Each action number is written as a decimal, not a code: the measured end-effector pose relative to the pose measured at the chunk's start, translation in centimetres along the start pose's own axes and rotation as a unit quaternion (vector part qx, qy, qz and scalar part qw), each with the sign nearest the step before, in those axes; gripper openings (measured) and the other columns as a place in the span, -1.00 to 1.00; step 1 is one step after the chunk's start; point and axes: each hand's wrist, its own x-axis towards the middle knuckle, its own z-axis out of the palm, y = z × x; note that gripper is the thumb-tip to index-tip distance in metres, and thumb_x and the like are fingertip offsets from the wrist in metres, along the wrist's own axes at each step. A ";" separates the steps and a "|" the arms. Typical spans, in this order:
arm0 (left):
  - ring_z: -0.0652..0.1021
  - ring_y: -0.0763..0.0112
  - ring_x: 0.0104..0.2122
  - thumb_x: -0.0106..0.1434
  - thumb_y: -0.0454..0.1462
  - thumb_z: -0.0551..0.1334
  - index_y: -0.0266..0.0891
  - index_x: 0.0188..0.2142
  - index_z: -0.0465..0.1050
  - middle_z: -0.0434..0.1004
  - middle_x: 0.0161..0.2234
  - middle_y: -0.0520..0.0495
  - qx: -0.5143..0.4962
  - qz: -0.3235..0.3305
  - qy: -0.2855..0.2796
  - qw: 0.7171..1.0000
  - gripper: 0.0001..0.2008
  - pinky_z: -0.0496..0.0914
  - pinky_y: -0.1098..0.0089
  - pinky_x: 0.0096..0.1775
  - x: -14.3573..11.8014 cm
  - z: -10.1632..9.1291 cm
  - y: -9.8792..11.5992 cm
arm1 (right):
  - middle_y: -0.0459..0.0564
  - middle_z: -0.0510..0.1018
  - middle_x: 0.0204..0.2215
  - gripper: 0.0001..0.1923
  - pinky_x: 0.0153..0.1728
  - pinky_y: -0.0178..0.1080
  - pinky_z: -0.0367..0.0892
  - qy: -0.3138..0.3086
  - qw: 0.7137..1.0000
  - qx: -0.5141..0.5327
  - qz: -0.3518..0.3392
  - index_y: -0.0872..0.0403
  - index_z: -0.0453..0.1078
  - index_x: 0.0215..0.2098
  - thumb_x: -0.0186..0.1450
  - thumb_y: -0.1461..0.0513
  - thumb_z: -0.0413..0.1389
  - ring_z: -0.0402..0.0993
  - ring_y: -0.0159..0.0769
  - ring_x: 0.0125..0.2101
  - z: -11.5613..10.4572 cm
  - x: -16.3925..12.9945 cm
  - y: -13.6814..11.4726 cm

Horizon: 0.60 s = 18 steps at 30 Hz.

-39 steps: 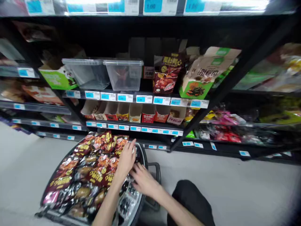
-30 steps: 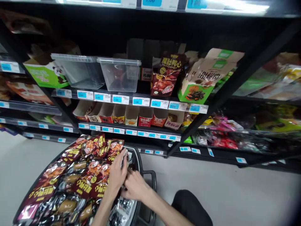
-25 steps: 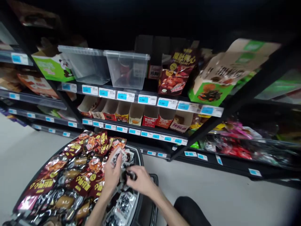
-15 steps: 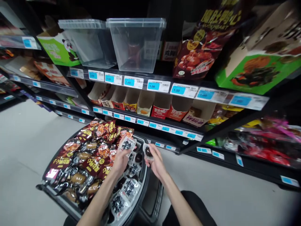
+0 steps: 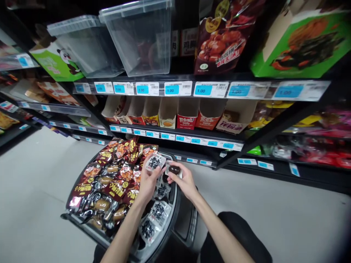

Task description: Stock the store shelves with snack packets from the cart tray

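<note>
My left hand (image 5: 148, 182) grips a small clear snack packet with black lettering (image 5: 155, 162), its printed face turned up. Closed on a second packet, a dark brown egg in clear wrap (image 5: 174, 169), is my right hand (image 5: 185, 180). Both hands are close together over the right far part of a black shopping basket (image 5: 168, 230). Beneath them lie more lettered egg packets (image 5: 159, 212). Brown-and-red snack bags (image 5: 116, 189) and dark shiny packets with tan contents (image 5: 101, 204) fill the basket's left side.
Beyond the basket runs a black shelf (image 5: 153, 137) with open snack cartons (image 5: 188, 113). Higher up stand clear plastic bins (image 5: 139, 40), a brown snack bag (image 5: 219, 44) and a green box (image 5: 304, 44). Grey floor (image 5: 246, 193) surrounds the basket.
My hands have come closer together, and the egg in my right hand now lies sideways beside the left packet. The view has tilted down, so the shelves sit higher in the picture.
</note>
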 end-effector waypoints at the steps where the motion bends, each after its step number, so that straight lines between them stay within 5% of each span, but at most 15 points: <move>1: 0.58 0.09 0.09 0.19 -0.14 0.46 0.00 0.27 0.29 0.48 0.17 -0.16 0.011 -0.001 0.005 1.000 -0.31 0.52 0.06 0.09 0.1 -0.1 -0.1 | -0.03 0.61 -0.20 -0.54 -0.44 -0.24 0.61 0.003 1.000 0.008 0.011 -0.01 0.49 0.01 0.18 0.09 0.39 0.59 -0.36 -0.50 0.0 0.0 -0.1; 4: 0.59 0.12 0.05 0.19 -0.11 0.45 -0.08 0.24 0.34 0.53 0.12 -0.18 0.032 -0.001 0.023 0.999 -0.34 0.51 0.11 0.07 0.2 -0.3 -0.2 | -0.10 0.59 -0.41 -0.44 -0.40 -0.23 0.61 0.012 0.999 0.033 0.029 0.00 0.45 0.11 0.17 0.08 0.39 0.59 -0.32 -0.48 0.1 0.0 -0.4; 9: 0.55 0.14 0.11 0.26 -0.07 0.39 -0.04 0.23 0.34 0.53 0.14 -0.16 -0.028 -0.036 -0.002 0.999 -0.42 0.42 0.11 0.15 0.2 0.0 0.0 | -0.01 0.62 -0.11 -0.45 -0.20 -0.15 0.62 0.015 0.995 0.096 0.014 -0.05 0.41 0.15 0.22 0.09 0.36 0.65 -0.27 -0.30 0.2 0.0 -0.2; 13: 0.56 0.17 0.08 0.20 -0.08 0.43 -0.06 0.13 0.40 0.57 0.09 -0.12 -0.038 -0.044 0.014 0.998 -0.46 0.39 0.14 0.15 0.2 -0.1 0.2 | -0.09 0.60 -0.10 -0.06 -0.23 -0.12 0.64 0.054 0.991 0.126 0.002 -0.27 0.02 0.38 0.18 0.13 0.40 0.64 -0.26 -0.25 0.5 0.0 0.1; 15: 0.61 0.21 -0.03 0.17 -0.08 0.45 -0.11 0.04 0.42 0.62 -0.03 -0.10 -0.024 -0.058 0.029 0.998 -0.51 0.43 0.17 0.07 0.3 -0.2 0.3 | -0.10 0.61 -0.15 -0.07 -0.25 -0.14 0.65 0.066 0.990 0.124 0.006 -0.21 0.09 0.33 0.12 0.14 0.44 0.62 -0.25 -0.23 0.6 0.1 0.2; 18: 0.64 0.29 -0.22 0.13 -0.07 0.47 -0.13 -0.12 0.40 0.63 -0.22 -0.02 -0.006 -0.062 0.037 0.997 -0.58 0.49 0.25 -0.07 0.2 -0.3 0.6 | -0.09 0.61 -0.20 -0.35 -0.23 -0.17 0.64 0.082 0.989 0.125 0.018 -0.05 0.38 0.04 0.04 0.16 0.48 0.59 -0.28 -0.24 0.5 0.4 0.3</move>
